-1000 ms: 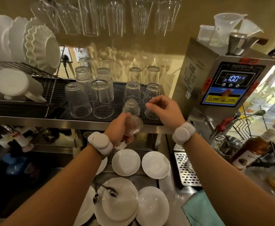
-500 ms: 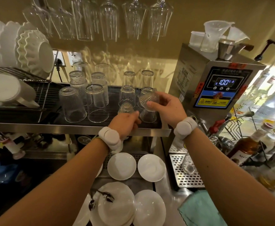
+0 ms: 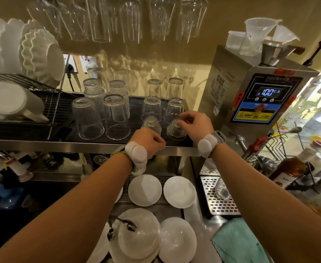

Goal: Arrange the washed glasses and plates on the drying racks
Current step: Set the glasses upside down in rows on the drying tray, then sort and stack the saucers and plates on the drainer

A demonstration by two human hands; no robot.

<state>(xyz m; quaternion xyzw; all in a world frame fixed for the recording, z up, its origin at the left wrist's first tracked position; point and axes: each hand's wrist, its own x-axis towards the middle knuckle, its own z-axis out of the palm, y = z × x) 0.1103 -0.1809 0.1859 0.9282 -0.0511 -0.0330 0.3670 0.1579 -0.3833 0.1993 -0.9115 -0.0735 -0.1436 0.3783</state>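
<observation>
A: Lighting is warm and dim. Caustic reflections from the hanging glasses pattern the wall.

B: Daylight overexposes the bottles at right. Wide-angle distortion bends the edges; the lower left corner is dark.

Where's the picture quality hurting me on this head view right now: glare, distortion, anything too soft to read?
Head view: wide-angle bend bows the shelf edge; warm light throws rippled reflections on the wall behind the hanging glasses; bottles at right are blown out and soft; the area lower left is too dark to read; the right hand on the ribbed glass is sharp.
</observation>
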